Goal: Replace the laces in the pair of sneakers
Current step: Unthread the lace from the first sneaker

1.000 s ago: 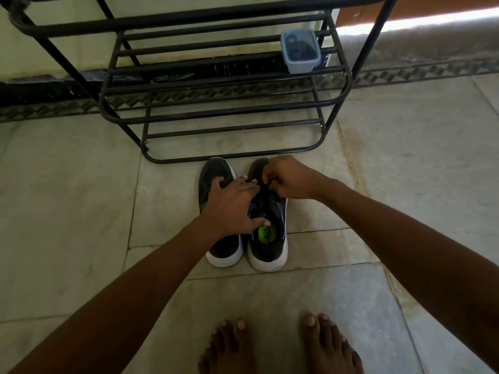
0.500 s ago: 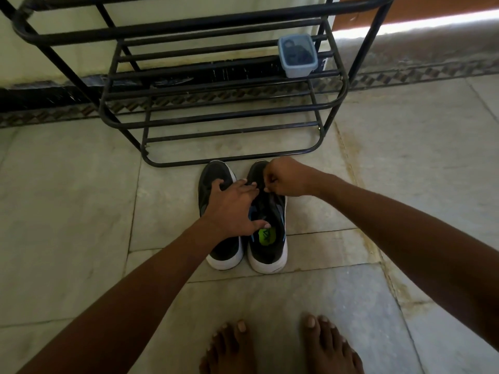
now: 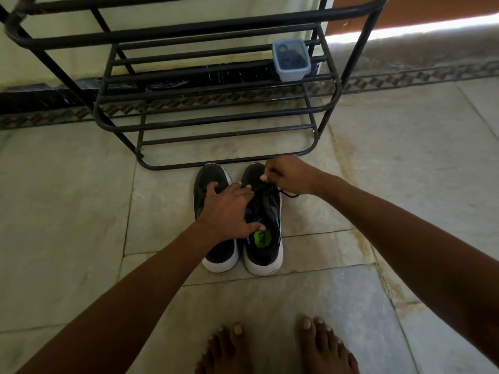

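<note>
Two black sneakers with white soles stood side by side on the stone floor [image 3: 67, 211], toes toward a black metal rack [image 3: 216, 114]. The left hand [image 3: 229, 209] lay spread across both shoes. The right hand [image 3: 287, 178] pinched a black lace [image 3: 290, 195] over the right sneaker [image 3: 266, 225]. The left sneaker [image 3: 209, 182] was partly covered. A lidded plastic container [image 3: 291, 60] sat on the rack. Bare feet [image 3: 275, 346] showed below.
</note>
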Tool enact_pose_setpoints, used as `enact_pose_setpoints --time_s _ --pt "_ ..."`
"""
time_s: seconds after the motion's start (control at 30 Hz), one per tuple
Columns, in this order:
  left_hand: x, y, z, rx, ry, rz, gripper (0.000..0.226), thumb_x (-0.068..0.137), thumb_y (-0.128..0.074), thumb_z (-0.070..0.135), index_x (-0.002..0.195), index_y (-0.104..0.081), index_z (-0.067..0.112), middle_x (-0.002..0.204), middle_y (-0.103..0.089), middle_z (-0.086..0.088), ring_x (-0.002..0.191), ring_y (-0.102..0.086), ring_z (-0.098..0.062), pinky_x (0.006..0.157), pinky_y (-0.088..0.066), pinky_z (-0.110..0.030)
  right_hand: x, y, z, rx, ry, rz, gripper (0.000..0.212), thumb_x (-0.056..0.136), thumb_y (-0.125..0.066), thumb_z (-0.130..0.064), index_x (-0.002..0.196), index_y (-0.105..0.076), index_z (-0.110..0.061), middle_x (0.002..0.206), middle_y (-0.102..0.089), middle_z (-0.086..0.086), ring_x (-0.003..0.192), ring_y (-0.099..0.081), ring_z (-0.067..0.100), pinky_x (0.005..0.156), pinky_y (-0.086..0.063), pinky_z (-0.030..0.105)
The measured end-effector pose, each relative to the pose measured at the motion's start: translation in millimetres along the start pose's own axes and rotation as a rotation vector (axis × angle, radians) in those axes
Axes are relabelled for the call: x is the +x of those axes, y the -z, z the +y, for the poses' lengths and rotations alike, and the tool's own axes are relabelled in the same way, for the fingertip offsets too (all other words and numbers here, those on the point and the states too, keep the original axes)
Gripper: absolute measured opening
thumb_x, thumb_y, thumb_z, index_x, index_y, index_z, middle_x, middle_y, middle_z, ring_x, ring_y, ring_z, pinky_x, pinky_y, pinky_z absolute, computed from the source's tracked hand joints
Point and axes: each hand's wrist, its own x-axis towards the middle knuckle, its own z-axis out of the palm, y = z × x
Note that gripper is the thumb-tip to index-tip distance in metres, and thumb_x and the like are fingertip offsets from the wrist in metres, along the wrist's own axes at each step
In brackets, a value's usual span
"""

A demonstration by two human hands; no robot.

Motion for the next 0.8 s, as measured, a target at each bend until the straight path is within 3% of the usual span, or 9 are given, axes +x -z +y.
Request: enact_pose_setpoints --time_s 0.1,0.17,0.3,0.37,0.43,0.53,0.67,0.73,0.8 --pt "-1 2 1 0.0 0.001 -0.009 0.098 0.081 -0.051 0.084 0.157 -0.034 0.025 0.168 -0.024 0.004 0.155 -0.018 -0.017 0.12 -0.01 -0.063 2 0 3 -0.138 0.085 -0.028 0.019 0.089 -0.074 -0.03 0.084 -0.071 -0.012 0.078 -0.061 -0.003 0.071 -0.056 0.01 0.067 -0.042 0.028" --pt "-2 2 1 -0.006 0.001 -0.001 0.097 0.081 -0.051 0.083 0.157 -0.034 0.024 0.168 -0.025 0.003 0.155 -0.019 -0.017 0.121 -0.011 -0.062 -1 -7 6 -0.042 0.104 0.074 0.015 0.089 -0.074 -0.025 0.082 -0.073 -0.012 0.079 -0.058 -0.005 0.072 -0.054 0.006 0.068 -0.039 0.025" --pt "-3 1 1 -0.026 0.001 0.012 0.097 0.081 -0.053 0.083 0.156 -0.035 0.024 0.167 -0.028 0.004 0.154 -0.021 -0.017 0.12 -0.012 -0.061 -10 -18 3 0.445 -0.029 0.365 0.015 0.098 -0.063 -0.018 0.086 -0.066 -0.009 0.085 -0.064 0.003 0.084 -0.063 0.016 0.078 -0.047 0.025" --pt "-2 1 1 -0.021 0.006 0.009 0.097 0.08 -0.053 0.083 0.156 -0.035 0.024 0.167 -0.028 0.004 0.154 -0.021 -0.017 0.12 -0.012 -0.062 -15 -12 -3 0.761 -0.154 0.395 0.02 0.105 -0.052 -0.019 0.089 -0.06 -0.009 0.08 -0.066 0.005 0.081 -0.066 0.018 0.077 -0.05 0.024" --pt "-1 1 2 -0.007 0.012 0.009 0.098 0.08 -0.052 0.084 0.156 -0.034 0.025 0.167 -0.027 0.005 0.154 -0.021 -0.016 0.12 -0.012 -0.061 -18 -5 -5 0.853 -0.186 0.368 0.02 0.107 -0.049 -0.02 0.09 -0.056 -0.011 0.072 -0.059 0.001 0.072 -0.063 0.017 0.07 -0.05 0.028" --pt "-1 0 1 -0.001 0.012 0.005 0.098 0.081 -0.05 0.084 0.157 -0.033 0.025 0.167 -0.026 0.005 0.154 -0.02 -0.016 0.12 -0.012 -0.062 -16 3 -4 0.404 -0.068 0.199 0.018 0.103 -0.054 -0.02 0.091 -0.058 -0.006 0.076 -0.058 0.002 0.067 -0.057 0.012 0.064 -0.048 0.028" --pt "-2 0 1 -0.007 0.009 -0.002 0.098 0.081 -0.051 0.083 0.157 -0.033 0.025 0.167 -0.026 0.005 0.154 -0.02 -0.016 0.12 -0.012 -0.062 -8 3 -6 -0.257 0.089 -0.094 0.022 0.09 -0.073 -0.026 0.099 -0.064 -0.007 0.088 -0.061 0.001 0.078 -0.055 0.017 0.066 -0.042 0.026" --pt "-2 0 2 -0.01 0.008 -0.006 0.097 0.081 -0.052 0.083 0.157 -0.032 0.025 0.168 -0.025 0.005 0.154 -0.02 -0.016 0.12 -0.012 -0.062 -7 4 -4 -0.343 0.119 -0.141 0.023 0.091 -0.072 -0.025 0.104 -0.07 -0.007 0.092 -0.063 0.001 0.084 -0.06 0.016 0.072 -0.042 0.024" --pt "-2 1 2 -0.006 0.008 -0.009 0.097 0.082 -0.051 0.083 0.158 -0.032 0.024 0.168 -0.024 0.005 0.154 -0.02 -0.016 0.12 -0.012 -0.061 -9 8 -4 -0.231 0.154 -0.045 0.015 0.094 -0.068 -0.02 0.097 -0.075 -0.007 0.09 -0.071 0.004 0.084 -0.067 0.018 0.077 -0.05 0.029"
